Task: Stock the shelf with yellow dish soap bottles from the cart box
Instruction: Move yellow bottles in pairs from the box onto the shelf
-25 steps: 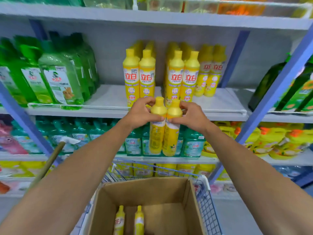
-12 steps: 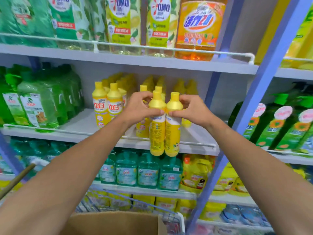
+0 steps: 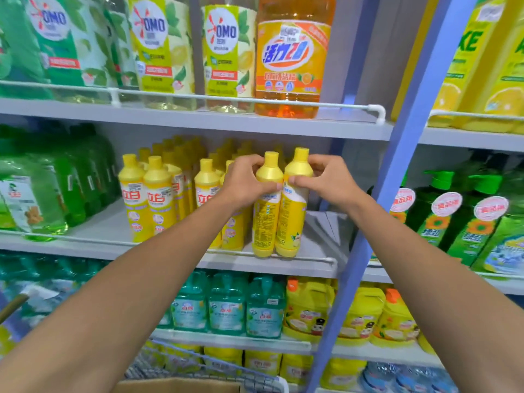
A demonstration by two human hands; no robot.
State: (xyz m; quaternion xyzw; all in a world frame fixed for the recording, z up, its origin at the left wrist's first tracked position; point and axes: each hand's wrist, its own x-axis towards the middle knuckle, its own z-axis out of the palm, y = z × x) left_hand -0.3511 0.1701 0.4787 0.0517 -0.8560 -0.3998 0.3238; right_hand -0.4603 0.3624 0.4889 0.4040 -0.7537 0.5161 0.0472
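Observation:
Two yellow dish soap bottles are held side by side at the front of the middle shelf (image 3: 312,262). My left hand (image 3: 243,182) grips the left bottle (image 3: 266,217) by its shoulder. My right hand (image 3: 326,182) grips the right bottle (image 3: 293,222) the same way. Their bases sit at the white rail at the shelf's front edge; whether they rest on the shelf I cannot tell. Several more yellow dish soap bottles (image 3: 153,194) stand in rows to the left. The top edge of the cart box (image 3: 181,385) shows at the bottom, its inside hidden.
Bare shelf (image 3: 323,228) lies right of the held bottles, up to the blue upright post (image 3: 377,211). Green detergent jugs (image 3: 42,191) fill the shelf's left. Large bottles (image 3: 289,58) stand on the shelf above, teal jugs (image 3: 226,307) below. The cart's wire rim (image 3: 204,364) is at the bottom.
Both hands have carried the two bottles up from above the cart box and forward to the front right of the middle shelf. The view has tilted up, so the box is almost out of sight.

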